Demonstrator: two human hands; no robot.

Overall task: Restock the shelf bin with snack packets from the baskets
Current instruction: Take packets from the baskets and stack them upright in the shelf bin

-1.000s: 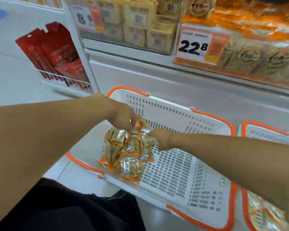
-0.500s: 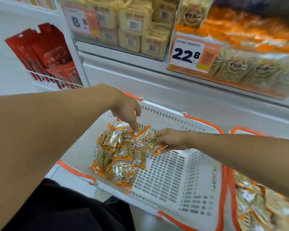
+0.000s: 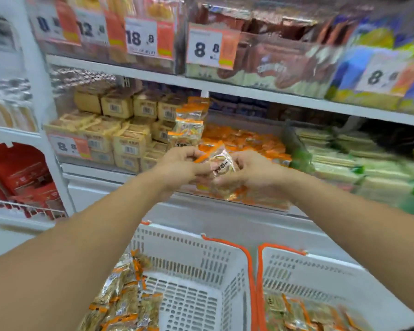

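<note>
Orange-trimmed packet (image 3: 221,163): pinched by my left hand (image 3: 177,166) and right hand (image 3: 253,170), just above the shelf bin (image 3: 261,201).
Tip: lay it flat on the pile, don't toss.
Baskets (image 3: 225,263): below the bin, more packets waiting.

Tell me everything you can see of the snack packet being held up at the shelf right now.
The snack packet is a small, shiny clear-plastic pouch with orange sealed edges and a round brown-and-white printed label; pale golden contents show through. It looks sealed and is held tilted between both hands: the left hand pinches its left end, the right hand its right side. It sits in the air in front of the shelf bin of matching orange packets, above the white baskets, touching only the fingers.
</note>
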